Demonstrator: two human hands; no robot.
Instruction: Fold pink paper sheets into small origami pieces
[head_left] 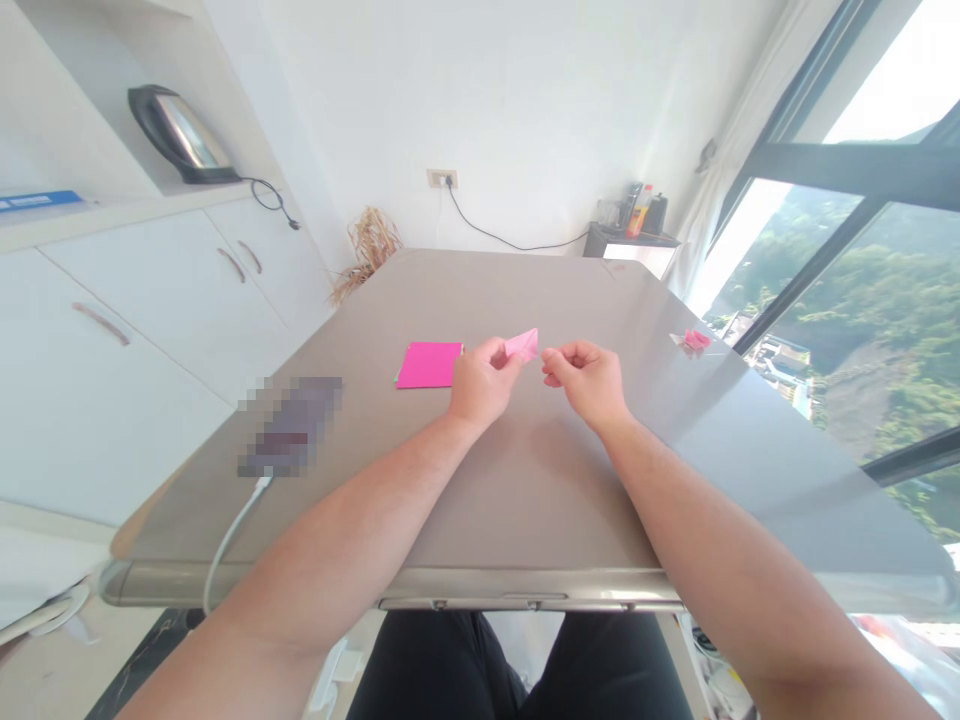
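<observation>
My left hand (481,384) pinches a small piece of folded pink paper (523,345) above the middle of the table. The paper comes to a point at its upper right. Just to the right of it, apart from the paper, my right hand (589,378) is closed with thumb and forefinger pressed together. Whether anything is between those fingertips is too small to tell. A stack of bright pink square paper (429,366) lies on the table left of my left hand, which covers its right edge.
The grey table (540,500) stands beside a window. A pixelated dark device (289,430) with a white cable (234,530) lies on the left. Crumpled pink paper (696,341) sits near the right edge. An electric kettle (184,135) stands on the cabinet shelf.
</observation>
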